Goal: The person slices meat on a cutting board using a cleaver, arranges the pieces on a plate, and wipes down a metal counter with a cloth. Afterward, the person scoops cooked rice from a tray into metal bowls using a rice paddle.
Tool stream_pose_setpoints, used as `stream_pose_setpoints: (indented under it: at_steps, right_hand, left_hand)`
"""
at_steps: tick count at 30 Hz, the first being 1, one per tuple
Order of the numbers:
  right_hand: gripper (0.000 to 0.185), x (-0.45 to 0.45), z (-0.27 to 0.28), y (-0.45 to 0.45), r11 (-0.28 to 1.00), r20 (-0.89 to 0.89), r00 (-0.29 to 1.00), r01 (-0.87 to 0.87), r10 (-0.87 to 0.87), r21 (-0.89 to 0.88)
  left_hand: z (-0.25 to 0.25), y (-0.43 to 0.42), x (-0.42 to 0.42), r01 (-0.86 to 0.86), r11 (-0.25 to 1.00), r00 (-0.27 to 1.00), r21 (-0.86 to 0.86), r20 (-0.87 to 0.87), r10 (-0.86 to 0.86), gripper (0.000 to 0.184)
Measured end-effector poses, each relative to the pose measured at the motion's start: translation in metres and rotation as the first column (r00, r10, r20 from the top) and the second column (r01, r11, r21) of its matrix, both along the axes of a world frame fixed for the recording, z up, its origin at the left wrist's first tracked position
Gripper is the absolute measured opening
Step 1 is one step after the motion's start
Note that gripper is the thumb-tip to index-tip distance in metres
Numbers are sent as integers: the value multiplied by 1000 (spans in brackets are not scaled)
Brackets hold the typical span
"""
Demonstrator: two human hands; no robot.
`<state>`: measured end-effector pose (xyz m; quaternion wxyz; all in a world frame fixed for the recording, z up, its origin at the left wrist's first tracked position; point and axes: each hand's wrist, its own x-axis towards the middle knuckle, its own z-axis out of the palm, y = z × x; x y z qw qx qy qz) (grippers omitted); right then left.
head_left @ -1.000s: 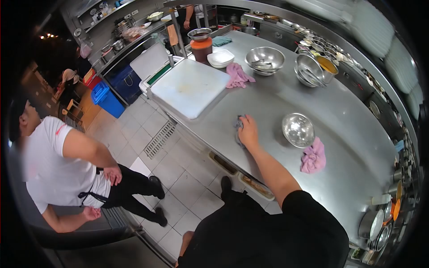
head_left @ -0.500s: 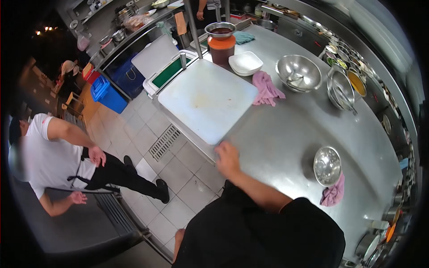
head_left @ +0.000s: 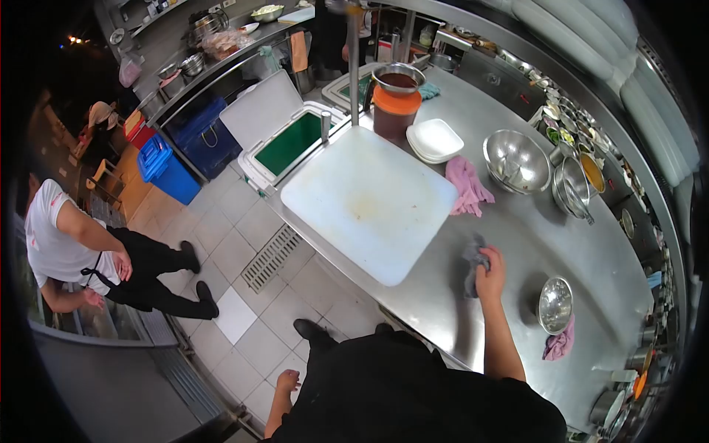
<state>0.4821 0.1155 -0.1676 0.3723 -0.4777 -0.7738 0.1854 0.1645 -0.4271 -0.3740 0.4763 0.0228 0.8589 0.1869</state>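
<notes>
My right hand (head_left: 490,275) is closed round a grey cloth (head_left: 473,267) that lies on the steel table (head_left: 436,310), between the white cutting board (head_left: 369,203) and a small metal bowl (head_left: 555,306). A pink cloth (head_left: 560,344) touches that bowl's lower edge. My left hand (head_left: 289,380) hangs low beside my body, away from the table, its fingers curled; whether anything is in them is too small to tell. Another pink cloth (head_left: 467,186) lies at the board's right corner, near stacked white dishes (head_left: 436,140).
Large metal bowls (head_left: 517,161) stand farther back, near an orange-rimmed container (head_left: 394,111). A metal post (head_left: 354,66) rises behind the board. An open cooler (head_left: 292,144) adjoins the table. At the left, a co-worker in a white shirt (head_left: 59,229) stands on the tiled floor.
My right hand with the grey cloth has moved from the board's near corner rightward over the table. My left hand has come into view. The co-worker appears farther left, and the view has shifted.
</notes>
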Motion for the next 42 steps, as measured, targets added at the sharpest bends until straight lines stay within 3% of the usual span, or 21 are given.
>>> stream_pose_setpoints:
  at_steps: [1,3,4,6,7,9,10,12,14,16,18,19,22,23,24,27,32,36,40,41,42]
  right_hand:
    - [41,9,-20,2,1000,0,1000,11,-11,14]
    - [47,11,-48,-1,977,241,951,165,-193,132]
    - [47,-6,-37,-3,973,236,949,176,-209,151]
    - [51,-35,-17,-19,941,223,918,295,-327,166]
    - [51,-54,-8,-26,938,229,914,299,-335,177]
    - [51,-111,2,-44,964,34,963,266,-267,32]
    - [51,-147,5,-53,962,28,962,271,-272,37]
    - [46,-222,10,-72,978,-170,983,32,-68,-204]
    - [46,-294,31,-90,947,-214,976,-98,32,-307]
    - [45,-350,39,-91,923,-271,947,-253,174,-289]
    - [45,-393,54,-76,917,-270,936,-297,225,-265]
    - [44,-411,60,-63,908,-259,926,-339,275,-247]
    - [46,-458,66,-6,930,-211,944,-298,253,-214]
    - [46,-472,65,17,928,-228,937,-312,265,-205]
    - [49,-487,58,43,953,-184,963,-231,195,-199]
    - [59,-538,19,117,998,-118,992,-52,49,-25]
    - [55,-589,12,155,971,-62,995,-89,77,-221]
    - [48,-595,13,162,981,44,997,-56,65,-187]
    - [48,-567,80,136,995,-56,996,-67,62,-77]
    - [47,-554,97,130,998,-132,989,-68,66,-8]
    - [47,-538,124,121,995,-160,986,-64,51,-77]
  left_hand:
    - [-43,-18,-18,260,965,965,23,-33,-259,30]
    - [-110,-46,-53,698,715,704,29,-210,-679,29]
    - [-118,-44,-71,706,707,696,42,-224,-682,29]
    - [-118,-49,-107,338,924,941,180,-51,-334,30]
    - [-108,-55,-128,332,909,943,251,-100,-317,30]
    - [-55,-53,-169,337,858,940,387,-196,-281,29]
    - [-44,-41,-195,343,854,937,391,-202,-285,29]
    - [-50,-30,-245,11,982,1000,187,11,-13,29]
    - [-62,-32,-302,98,990,994,103,38,-103,29]
    - [-62,-28,-338,179,984,982,22,53,-180,29]
    - [-55,-20,-364,-80,992,997,100,18,78,30]
    - [-55,-14,-373,-83,991,997,107,6,83,30]
    - [-62,-6,-380,-45,989,998,142,39,40,32]
    - [-54,-1,-376,71,989,997,133,-13,-70,33]
    - [-73,-13,-380,377,891,926,254,-101,-363,32]
    - [-22,14,-349,360,920,918,155,-236,-320,30]
    - [-29,44,-364,367,924,926,112,-145,-350,32]
    - [-41,59,-397,447,889,892,101,-129,-433,33]
    - [-73,78,-446,653,748,757,123,-141,-638,34]
    - [-79,88,-462,737,662,675,135,-158,-720,34]
    - [-72,106,-473,852,503,523,147,-194,-830,34]
